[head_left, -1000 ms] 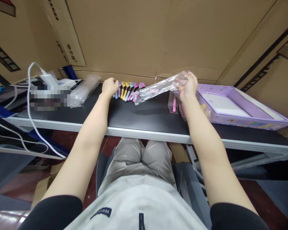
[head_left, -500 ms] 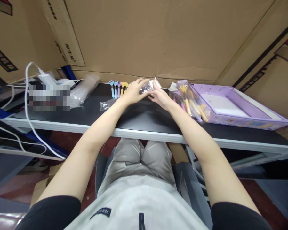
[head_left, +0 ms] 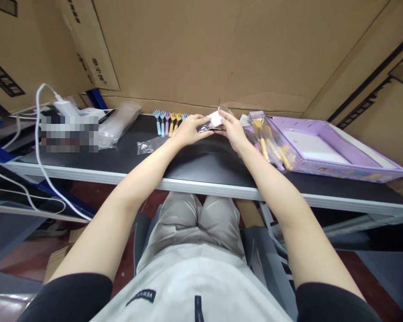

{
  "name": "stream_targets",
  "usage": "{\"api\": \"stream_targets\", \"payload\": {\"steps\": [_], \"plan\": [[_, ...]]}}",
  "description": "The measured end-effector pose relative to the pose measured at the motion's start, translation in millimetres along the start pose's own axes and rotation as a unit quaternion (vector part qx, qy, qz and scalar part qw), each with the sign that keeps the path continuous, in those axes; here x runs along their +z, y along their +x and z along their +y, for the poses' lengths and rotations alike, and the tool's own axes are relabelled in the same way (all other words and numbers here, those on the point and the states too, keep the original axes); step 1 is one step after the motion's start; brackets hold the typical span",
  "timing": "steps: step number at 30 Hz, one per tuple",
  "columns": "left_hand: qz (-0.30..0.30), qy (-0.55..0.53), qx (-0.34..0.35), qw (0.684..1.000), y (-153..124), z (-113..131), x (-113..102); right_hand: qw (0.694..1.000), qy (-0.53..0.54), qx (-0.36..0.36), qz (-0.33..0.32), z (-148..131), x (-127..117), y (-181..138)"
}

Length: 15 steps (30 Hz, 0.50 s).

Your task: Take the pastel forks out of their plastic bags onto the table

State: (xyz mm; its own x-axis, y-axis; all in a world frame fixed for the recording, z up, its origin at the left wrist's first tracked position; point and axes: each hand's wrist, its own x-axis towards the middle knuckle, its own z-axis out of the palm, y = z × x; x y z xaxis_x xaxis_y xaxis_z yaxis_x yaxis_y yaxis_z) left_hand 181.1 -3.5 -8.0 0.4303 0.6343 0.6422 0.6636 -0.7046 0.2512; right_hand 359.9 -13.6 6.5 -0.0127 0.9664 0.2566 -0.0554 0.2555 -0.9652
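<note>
Both hands grip a small clear plastic bag [head_left: 205, 128] with a white label [head_left: 216, 119] at its top. My left hand [head_left: 190, 129] pinches the bag's left side, and my right hand [head_left: 233, 131] has its fingers closed on the label end. What lies inside the bag I cannot make out. Just left of my left hand, several small forks [head_left: 167, 123] with blue, purple and yellow handles lie in a row, partly hidden by that hand. A flat clear wrapper [head_left: 151, 145] lies in front of them, near my left wrist.
Right of my right hand lie bagged forks with yellow handles [head_left: 263, 143], against an open purple box [head_left: 325, 143]. At left are a bundle of clear plastic bags [head_left: 119, 125] and a white cable with a plug [head_left: 65, 107]. A cardboard wall [head_left: 195, 53] closes off the back.
My right hand has shifted slightly right, and the bag's white label shows more fully between the hands. My left hand stays nearly in place.
</note>
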Motion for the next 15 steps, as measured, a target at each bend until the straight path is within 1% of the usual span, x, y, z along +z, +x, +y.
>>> {"api": "stream_targets", "payload": {"steps": [3,5,10,15], "plan": [[0.012,0.001,-0.008,1.000,0.1,0.5,1.4,0.999,0.009,-0.020,0.035,-2.0,-1.5,1.0],[0.015,0.007,-0.010,1.000,0.1,0.2,2.1,0.999,0.011,-0.022,0.044,-3.2,-1.1,-0.2],[0.018,0.020,-0.009,1.000,0.1,0.9,1.6,0.999,0.028,-0.007,0.028,-4.5,-0.8,-4.1],[0.027,0.024,0.006,0.999,-0.2,2.1,-1.3,0.997,0.060,0.035,0.021,-8.2,-3.8,-2.7]]}}
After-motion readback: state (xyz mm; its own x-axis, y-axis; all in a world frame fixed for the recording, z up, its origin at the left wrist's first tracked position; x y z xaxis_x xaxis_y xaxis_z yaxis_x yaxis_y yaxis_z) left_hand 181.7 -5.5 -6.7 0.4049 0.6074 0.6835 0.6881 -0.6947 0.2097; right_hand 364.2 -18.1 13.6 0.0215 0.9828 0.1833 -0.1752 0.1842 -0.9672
